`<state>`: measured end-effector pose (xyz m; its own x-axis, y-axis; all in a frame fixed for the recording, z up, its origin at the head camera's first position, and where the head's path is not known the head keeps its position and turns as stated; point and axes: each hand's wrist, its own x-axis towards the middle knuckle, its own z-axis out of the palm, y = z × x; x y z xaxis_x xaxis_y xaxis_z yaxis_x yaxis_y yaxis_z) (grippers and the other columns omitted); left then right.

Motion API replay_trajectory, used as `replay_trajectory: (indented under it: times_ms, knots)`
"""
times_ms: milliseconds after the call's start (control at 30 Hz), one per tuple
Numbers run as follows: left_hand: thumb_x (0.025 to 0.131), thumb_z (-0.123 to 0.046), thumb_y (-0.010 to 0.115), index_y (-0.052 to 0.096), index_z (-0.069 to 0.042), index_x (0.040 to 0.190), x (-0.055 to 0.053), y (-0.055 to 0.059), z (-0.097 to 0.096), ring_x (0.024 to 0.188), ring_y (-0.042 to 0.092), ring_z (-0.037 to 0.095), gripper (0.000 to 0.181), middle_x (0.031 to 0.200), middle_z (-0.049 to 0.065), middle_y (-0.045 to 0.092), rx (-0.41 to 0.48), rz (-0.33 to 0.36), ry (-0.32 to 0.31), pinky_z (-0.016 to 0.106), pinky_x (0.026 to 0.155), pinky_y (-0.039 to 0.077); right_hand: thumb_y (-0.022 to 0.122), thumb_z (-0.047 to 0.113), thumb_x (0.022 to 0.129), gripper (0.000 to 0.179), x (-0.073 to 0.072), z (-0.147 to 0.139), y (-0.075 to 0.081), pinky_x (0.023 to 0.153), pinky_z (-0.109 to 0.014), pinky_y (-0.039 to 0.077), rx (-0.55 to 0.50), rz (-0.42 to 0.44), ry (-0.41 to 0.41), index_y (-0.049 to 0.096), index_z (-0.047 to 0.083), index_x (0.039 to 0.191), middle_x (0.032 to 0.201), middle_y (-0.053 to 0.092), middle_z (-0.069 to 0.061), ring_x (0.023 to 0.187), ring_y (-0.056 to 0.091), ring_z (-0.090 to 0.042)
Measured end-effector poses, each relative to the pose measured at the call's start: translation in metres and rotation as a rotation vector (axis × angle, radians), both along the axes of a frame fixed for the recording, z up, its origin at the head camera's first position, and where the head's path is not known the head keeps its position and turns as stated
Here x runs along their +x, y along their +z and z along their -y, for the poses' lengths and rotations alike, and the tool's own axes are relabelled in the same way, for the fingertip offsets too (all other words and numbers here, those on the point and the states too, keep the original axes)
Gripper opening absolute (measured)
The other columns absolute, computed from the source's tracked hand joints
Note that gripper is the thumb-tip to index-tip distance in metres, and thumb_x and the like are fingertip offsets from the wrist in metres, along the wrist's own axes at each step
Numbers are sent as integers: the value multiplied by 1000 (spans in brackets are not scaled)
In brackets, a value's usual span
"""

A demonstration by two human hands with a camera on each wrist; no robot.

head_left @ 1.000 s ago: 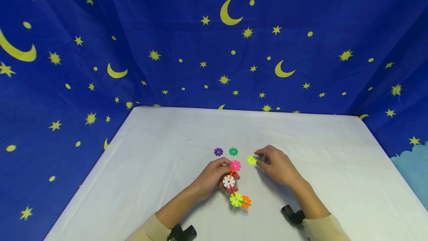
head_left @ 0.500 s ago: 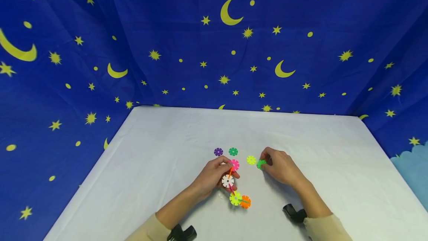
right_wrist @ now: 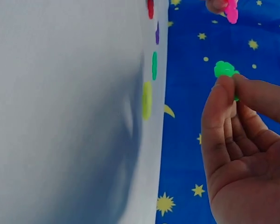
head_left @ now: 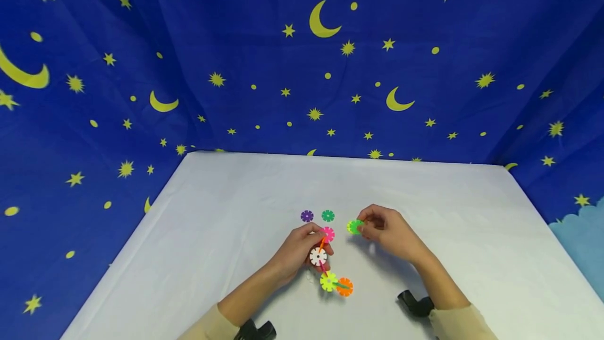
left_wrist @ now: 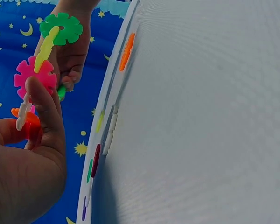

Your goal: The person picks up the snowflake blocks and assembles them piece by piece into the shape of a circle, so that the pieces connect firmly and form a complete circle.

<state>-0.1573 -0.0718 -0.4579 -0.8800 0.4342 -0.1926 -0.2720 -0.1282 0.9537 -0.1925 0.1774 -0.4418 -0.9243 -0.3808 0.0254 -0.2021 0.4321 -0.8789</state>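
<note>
My left hand [head_left: 293, 252] pinches a chain of interlocked notched plastic discs by its upper end, near a pink disc [head_left: 327, 234]. Below that hang a white disc [head_left: 318, 256], a lime-yellow disc [head_left: 328, 281] and an orange disc [head_left: 345, 287], joined by edge-on discs between them. Between the thumb and fingertips of my right hand [head_left: 395, 231] is a loose bright green disc [right_wrist: 225, 69], raised off the table. In the head view it partly covers a yellow disc [right_wrist: 147, 101] lying on the table.
On the white-covered table [head_left: 236, 193], a purple disc [head_left: 307, 216] and a teal-green disc [head_left: 327, 215] lie just beyond my left hand. An orange disc [left_wrist: 127, 52] and a white disc [left_wrist: 110, 129] also lie there. A blue starry curtain [head_left: 264, 51] stands behind.
My right hand has picked up the bright green disc from the table and carried it slightly left, over the yellow one. My left hand and the chain have barely moved.
</note>
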Motion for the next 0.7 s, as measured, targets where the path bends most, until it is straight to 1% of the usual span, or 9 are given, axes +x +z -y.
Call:
replay_trajectory:
  times_ms: [167, 300, 367, 567, 700]
  knots:
    - [100, -23, 52, 52, 2, 104, 0, 1, -1, 59, 66, 22, 25, 84, 17, 67, -7, 10, 0, 31, 54, 57, 67, 11, 90, 13, 5, 6, 5, 69, -47, 56, -63, 20, 35, 61, 7, 101, 85, 67, -16, 77, 65, -35]
    - [100, -22, 52, 52, 2, 104, 0, 2, -1, 59, 66, 22, 25, 84, 17, 67, -11, 8, 1, 30, 54, 57, 67, 9, 90, 12, 8, 12, 9, 70, -47, 56, -89, 18, 62, 61, 7, 100, 84, 67, -14, 78, 66, -35]
    - [100, -22, 51, 52, 2, 103, 0, 2, -1, 59, 65, 22, 24, 84, 17, 67, -11, 5, 1, 30, 54, 57, 67, 9, 90, 11, 10, 15, 10, 70, -45, 56, -86, 7, 75, 61, 9, 99, 83, 67, -10, 78, 66, -33]
    - [101, -20, 50, 52, 2, 101, 0, 1, -1, 57, 65, 21, 23, 83, 17, 67, -1, 1, -4, 30, 53, 56, 67, 7, 89, 11, 14, 22, 9, 69, -31, 56, -34, -49, 103, 63, 15, 97, 85, 67, -1, 76, 64, -21]
    - [101, -19, 50, 52, 2, 101, 0, -1, -1, 56, 65, 21, 22, 82, 17, 67, -2, 1, -11, 30, 52, 56, 68, 8, 89, 11, 14, 23, 7, 67, -29, 55, -14, -75, 96, 63, 16, 96, 84, 66, 3, 74, 62, -17]
